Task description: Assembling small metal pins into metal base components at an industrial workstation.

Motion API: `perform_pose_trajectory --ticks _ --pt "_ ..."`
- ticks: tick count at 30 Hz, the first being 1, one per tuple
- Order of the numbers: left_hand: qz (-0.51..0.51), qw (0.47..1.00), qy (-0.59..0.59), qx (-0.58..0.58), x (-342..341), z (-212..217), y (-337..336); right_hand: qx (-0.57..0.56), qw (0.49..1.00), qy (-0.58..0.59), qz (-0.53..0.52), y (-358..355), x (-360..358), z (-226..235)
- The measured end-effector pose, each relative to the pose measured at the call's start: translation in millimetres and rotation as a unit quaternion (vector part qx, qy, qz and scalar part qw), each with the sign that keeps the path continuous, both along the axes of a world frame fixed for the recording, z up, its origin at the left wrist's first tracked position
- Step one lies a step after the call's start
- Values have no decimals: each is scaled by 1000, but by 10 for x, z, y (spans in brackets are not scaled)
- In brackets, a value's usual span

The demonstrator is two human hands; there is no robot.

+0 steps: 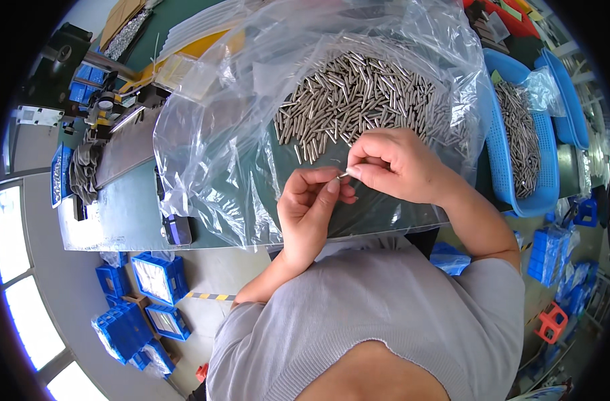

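— What's on your feed?
— I see a green worktable [128, 210], and over it a crumpled clear plastic sheet [215, 154].
— And on that?
— A broad heap of slim metal pins [365, 90] amid the film; a blue plastic basket [547, 150] at right bears more.
— Hands?
— I have the right hand [402, 164] pinching one small metal pin [344, 175] by thumb and forefinger, just nearside of the heap; the left hand's [305, 210] fingertips grip its other end.
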State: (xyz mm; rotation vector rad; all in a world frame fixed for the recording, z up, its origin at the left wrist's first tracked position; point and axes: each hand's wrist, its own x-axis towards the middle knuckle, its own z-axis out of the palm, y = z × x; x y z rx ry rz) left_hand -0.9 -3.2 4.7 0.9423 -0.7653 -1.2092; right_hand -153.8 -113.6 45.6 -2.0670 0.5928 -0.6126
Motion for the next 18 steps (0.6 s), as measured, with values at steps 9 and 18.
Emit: perform_pose_trajectory --ticks 9,18 --pt "14 1000 -18 1 -19 -12 -10 157 986 -51 10 40 94 -182" --pt "45 998 44 -18 -26 -37 -28 168 976 -135 -14 -49 97 -279"
